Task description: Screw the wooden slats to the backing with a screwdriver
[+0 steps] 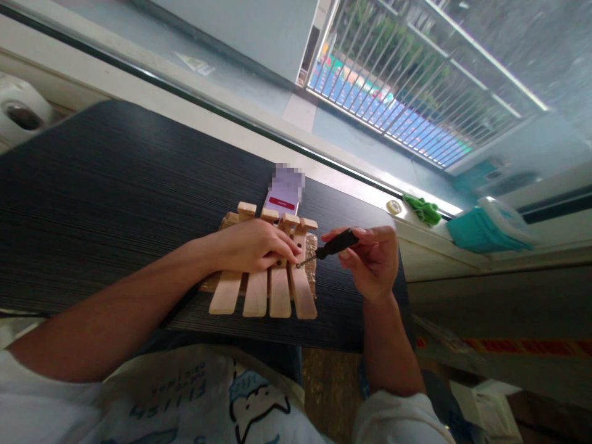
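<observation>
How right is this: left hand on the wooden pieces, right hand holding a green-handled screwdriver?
One error: the screwdriver has a black handle, not green, per the head view. The rest stands: left hand on the wooden pieces, right hand holding the screwdriver.

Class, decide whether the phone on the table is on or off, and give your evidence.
On: the phone, beyond the wooden strips, glows purple and shows a red bar. Its upper part is pixelated.
</observation>
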Demonstrator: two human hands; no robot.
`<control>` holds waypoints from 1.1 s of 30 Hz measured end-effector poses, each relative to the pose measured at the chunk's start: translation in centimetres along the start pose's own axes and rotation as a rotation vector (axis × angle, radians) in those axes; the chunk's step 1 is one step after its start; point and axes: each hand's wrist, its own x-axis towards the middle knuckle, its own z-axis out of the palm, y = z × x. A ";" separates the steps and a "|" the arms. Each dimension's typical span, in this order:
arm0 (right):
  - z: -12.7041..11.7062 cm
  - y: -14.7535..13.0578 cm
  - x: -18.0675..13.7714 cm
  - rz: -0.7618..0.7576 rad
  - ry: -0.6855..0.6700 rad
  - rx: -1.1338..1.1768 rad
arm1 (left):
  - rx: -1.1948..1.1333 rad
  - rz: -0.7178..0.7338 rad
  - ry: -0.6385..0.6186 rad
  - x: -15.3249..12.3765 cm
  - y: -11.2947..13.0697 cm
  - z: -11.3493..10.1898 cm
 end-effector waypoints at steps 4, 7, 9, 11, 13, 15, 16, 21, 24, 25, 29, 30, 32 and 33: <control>0.2 0.1 0.1 -0.009 0.052 -0.089 | 0.000 -0.002 -0.002 0.0 0.1 0.0; 0.2 0.2 0.2 -0.031 0.077 -0.095 | 0.003 0.008 -0.007 0.0 0.0 0.0; 0.3 0.3 0.2 -0.048 0.084 -0.090 | 0.007 0.014 -0.007 0.0 0.0 0.0; 0.3 0.4 0.3 -0.066 0.090 -0.096 | 0.010 0.027 -0.006 0.1 -0.1 0.0; 0.4 0.5 0.2 -0.078 0.103 -0.118 | 0.012 0.038 -0.001 0.1 0.0 -0.1; 0.5 0.5 0.2 -0.084 0.126 -0.151 | 0.013 0.032 0.004 0.1 0.1 -0.1; 0.5 0.5 0.2 -0.086 0.137 -0.168 | 0.014 0.026 0.006 0.1 0.1 -0.1; 0.7 0.6 0.2 -0.108 0.163 -0.210 | 0.007 0.011 0.003 0.2 0.2 -0.1; 0.7 0.7 0.1 -0.095 0.191 -0.219 | -0.007 0.003 0.004 0.2 0.3 -0.2; 0.8 0.7 0.1 -0.094 0.200 -0.226 | -0.009 0.004 0.004 0.2 0.3 -0.2; 1.1 0.7 0.1 -0.120 0.232 -0.251 | -0.013 0.010 0.006 0.2 0.3 -0.2; 1.2 0.6 0.1 -0.128 0.240 -0.258 | -0.014 0.010 0.005 0.2 0.3 -0.1; 1.4 0.6 0.1 -0.144 0.258 -0.273 | -0.012 0.007 0.000 0.2 0.2 -0.1; 1.4 0.5 0.1 -0.151 0.266 -0.279 | -0.008 0.009 -0.002 0.2 0.2 -0.1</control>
